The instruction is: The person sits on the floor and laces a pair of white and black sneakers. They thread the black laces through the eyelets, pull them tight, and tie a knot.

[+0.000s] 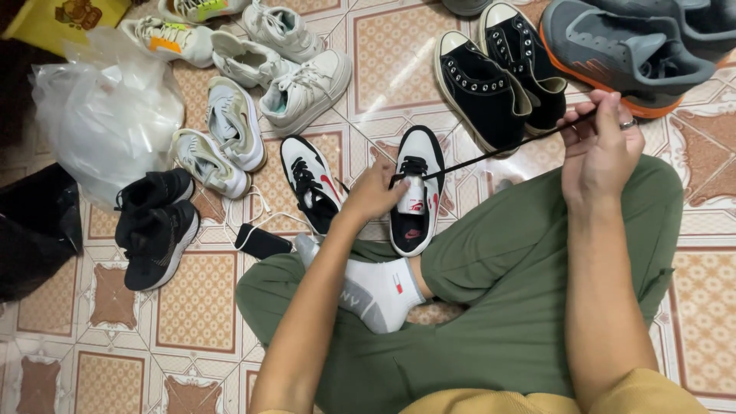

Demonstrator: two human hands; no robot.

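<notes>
Left hand (373,192) steadies the white-and-black sneaker (416,192); right hand (600,149) pinches its black lace (498,153) taut, black canvas shoes (498,73) just beyond on the tiled floor (195,303).

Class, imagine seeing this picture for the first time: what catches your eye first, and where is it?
A black lace stretched taut at centre, from the left hand on a white-and-black sneaker to the raised right hand. Around them, many shoes litter the tiled floor, with a white plastic bag at far left.

Fourteen shoes (415,192) (one plastic bag (107,115))
</notes>
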